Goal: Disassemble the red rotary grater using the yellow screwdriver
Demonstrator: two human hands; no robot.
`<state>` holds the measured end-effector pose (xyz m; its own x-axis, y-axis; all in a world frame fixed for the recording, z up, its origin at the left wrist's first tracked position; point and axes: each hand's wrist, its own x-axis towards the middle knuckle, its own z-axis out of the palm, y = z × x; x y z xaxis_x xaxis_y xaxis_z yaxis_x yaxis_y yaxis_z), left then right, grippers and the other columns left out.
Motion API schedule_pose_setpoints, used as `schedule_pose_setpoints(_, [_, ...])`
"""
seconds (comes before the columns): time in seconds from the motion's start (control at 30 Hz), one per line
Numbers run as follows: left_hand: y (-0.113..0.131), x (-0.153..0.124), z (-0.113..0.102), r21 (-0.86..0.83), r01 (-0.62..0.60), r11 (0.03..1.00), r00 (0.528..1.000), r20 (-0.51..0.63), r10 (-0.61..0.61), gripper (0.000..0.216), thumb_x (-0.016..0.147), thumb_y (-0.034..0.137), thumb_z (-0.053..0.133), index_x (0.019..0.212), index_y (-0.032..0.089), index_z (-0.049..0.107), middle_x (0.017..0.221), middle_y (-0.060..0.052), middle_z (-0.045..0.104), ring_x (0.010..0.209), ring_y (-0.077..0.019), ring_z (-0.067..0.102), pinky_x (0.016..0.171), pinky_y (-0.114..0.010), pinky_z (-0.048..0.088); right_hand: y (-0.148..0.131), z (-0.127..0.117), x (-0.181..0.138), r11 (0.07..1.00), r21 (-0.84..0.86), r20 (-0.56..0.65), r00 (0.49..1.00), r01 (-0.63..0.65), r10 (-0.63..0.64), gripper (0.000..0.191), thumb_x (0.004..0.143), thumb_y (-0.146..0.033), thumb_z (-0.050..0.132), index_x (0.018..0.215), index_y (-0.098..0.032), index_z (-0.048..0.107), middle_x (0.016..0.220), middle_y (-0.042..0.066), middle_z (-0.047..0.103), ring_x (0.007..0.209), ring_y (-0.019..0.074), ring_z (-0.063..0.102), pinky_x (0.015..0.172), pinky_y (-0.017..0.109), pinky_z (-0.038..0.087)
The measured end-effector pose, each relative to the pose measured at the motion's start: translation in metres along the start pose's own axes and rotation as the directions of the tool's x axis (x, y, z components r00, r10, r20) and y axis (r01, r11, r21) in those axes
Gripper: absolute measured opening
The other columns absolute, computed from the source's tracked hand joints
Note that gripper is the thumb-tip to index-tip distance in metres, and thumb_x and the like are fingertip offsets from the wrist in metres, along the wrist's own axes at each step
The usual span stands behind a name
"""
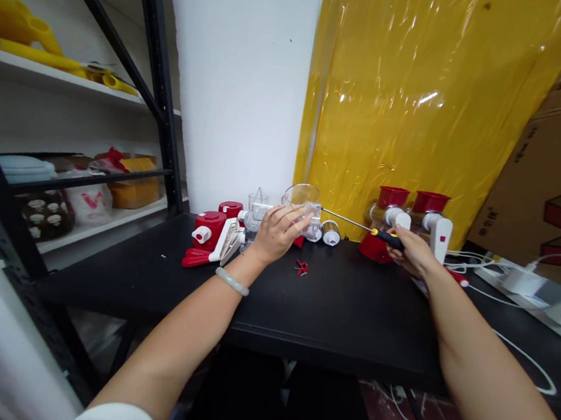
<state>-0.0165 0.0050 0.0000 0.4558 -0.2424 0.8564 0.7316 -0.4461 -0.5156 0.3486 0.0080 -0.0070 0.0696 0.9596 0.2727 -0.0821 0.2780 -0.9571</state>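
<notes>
My left hand point(281, 232) is wrapped over a clear plastic housing point(310, 212) at the back of the black table, steadying it on its side. In my right hand point(412, 250) is a screwdriver point(352, 222) with a yellow and black handle. Its long shaft runs level to the left, and the tip meets or nearly meets the right end of the housing. Several small red parts and screws point(301, 267) lie in front of my left hand. A white and metal drum point(330, 232) rests just right of the housing.
Red and white crank-handled parts point(209, 229) stand left of my left hand. Two red-topped machines point(393, 215) stand behind my right hand. White cables and a power strip point(542, 291) lie at the right. A black shelf frame point(156, 56) rises on the left.
</notes>
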Motion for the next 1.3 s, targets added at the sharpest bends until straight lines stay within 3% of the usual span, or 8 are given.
schedule_pose_setpoints(0.17, [-0.002, -0.004, 0.002, -0.068, 0.056, 0.996, 0.995, 0.091, -0.05, 0.047, 0.092, 0.01, 0.057, 0.136, 0.027, 0.056, 0.125, -0.006, 0.071, 0.126, -0.0192, 0.058, 0.112, -0.038, 0.041, -0.001, -0.001, 0.001, 0.981, 0.142, -0.053, 0.99, 0.135, -0.129, 0.047, 0.052, -0.048, 0.094, 0.079, -0.025, 0.064, 0.071, -0.003, 0.058, 0.057, 0.0099, 0.049, 0.047, 0.023, 0.041])
schedule_pose_setpoints(0.4, [-0.003, -0.007, 0.004, -0.06, 0.109, 0.992, 0.981, 0.17, -0.097, 0.042, 0.094, 0.014, 0.057, 0.133, 0.029, 0.06, 0.123, -0.007, 0.071, 0.123, -0.0213, 0.06, 0.11, -0.042, 0.043, -0.002, -0.006, -0.001, 0.954, 0.27, -0.022, 0.992, 0.129, -0.127, 0.053, 0.048, -0.026, 0.095, 0.09, -0.031, 0.063, 0.092, -0.003, 0.068, 0.08, 0.0164, 0.064, 0.065, 0.03, 0.053])
schedule_pose_setpoints(0.47, [-0.002, -0.007, 0.004, -0.086, 0.117, 0.989, 0.979, 0.177, -0.1, 0.042, 0.094, 0.013, 0.058, 0.133, 0.029, 0.06, 0.124, -0.007, 0.071, 0.125, -0.0212, 0.059, 0.11, -0.041, 0.043, -0.002, -0.005, 0.0, 0.956, 0.256, -0.042, 0.99, 0.14, -0.134, 0.048, 0.052, -0.036, 0.094, 0.087, -0.031, 0.063, 0.092, -0.002, 0.068, 0.084, 0.0192, 0.065, 0.068, 0.033, 0.055])
schedule_pose_setpoints(0.53, [-0.002, -0.007, 0.004, -0.09, 0.115, 0.989, 0.979, 0.182, -0.097, 0.043, 0.094, 0.013, 0.058, 0.134, 0.029, 0.059, 0.125, -0.006, 0.07, 0.125, -0.0209, 0.058, 0.111, -0.04, 0.042, -0.003, -0.004, 0.002, 0.96, 0.247, -0.062, 0.991, 0.132, -0.12, 0.045, 0.062, -0.063, 0.084, 0.085, -0.029, 0.063, 0.09, 0.002, 0.069, 0.085, 0.023, 0.067, 0.067, 0.037, 0.056])
schedule_pose_setpoints(0.67, [-0.001, -0.007, 0.003, -0.063, 0.068, 0.996, 0.989, 0.132, -0.06, 0.044, 0.094, 0.012, 0.056, 0.135, 0.029, 0.058, 0.125, -0.005, 0.07, 0.125, -0.0195, 0.058, 0.112, -0.039, 0.041, 0.0, -0.003, 0.007, 0.983, 0.176, -0.12, 0.992, 0.061, -0.04, 0.068, 0.073, -0.092, 0.046, 0.08, -0.025, 0.062, 0.074, 0.007, 0.064, 0.066, 0.0227, 0.063, 0.051, 0.036, 0.052])
schedule_pose_setpoints(0.8, [0.0, -0.006, 0.003, -0.052, 0.065, 0.997, 0.992, 0.113, -0.058, 0.042, 0.094, 0.011, 0.056, 0.133, 0.028, 0.059, 0.123, -0.005, 0.071, 0.123, -0.0196, 0.059, 0.111, -0.039, 0.043, 0.004, -0.003, 0.009, 0.994, 0.057, -0.157, 0.984, 0.098, -0.088, 0.052, 0.072, -0.075, 0.069, 0.08, -0.025, 0.061, 0.061, 0.0, 0.054, 0.048, 0.0128, 0.047, 0.041, 0.026, 0.039])
schedule_pose_setpoints(0.93, [0.0, -0.005, 0.003, -0.018, 0.058, 0.998, 0.993, 0.101, -0.056, 0.042, 0.094, 0.012, 0.056, 0.132, 0.028, 0.06, 0.121, -0.006, 0.072, 0.121, -0.0204, 0.061, 0.109, -0.04, 0.044, 0.003, -0.001, 0.008, 0.97, 0.167, -0.105, 0.982, 0.175, -0.159, 0.048, 0.061, -0.058, 0.087, 0.08, -0.026, 0.059, 0.073, -0.002, 0.057, 0.057, 0.0111, 0.05, 0.046, 0.024, 0.041])
schedule_pose_setpoints(1.3, [-0.002, -0.005, 0.003, -0.031, 0.073, 0.997, 0.995, 0.076, -0.07, 0.041, 0.093, 0.012, 0.056, 0.131, 0.027, 0.061, 0.12, -0.007, 0.072, 0.122, -0.0212, 0.061, 0.108, -0.041, 0.044, 0.004, -0.003, 0.002, 0.959, 0.259, -0.027, 0.994, 0.113, -0.11, 0.042, 0.056, -0.035, 0.093, 0.089, -0.03, 0.067, 0.089, -0.002, 0.069, 0.08, 0.0173, 0.065, 0.065, 0.031, 0.054])
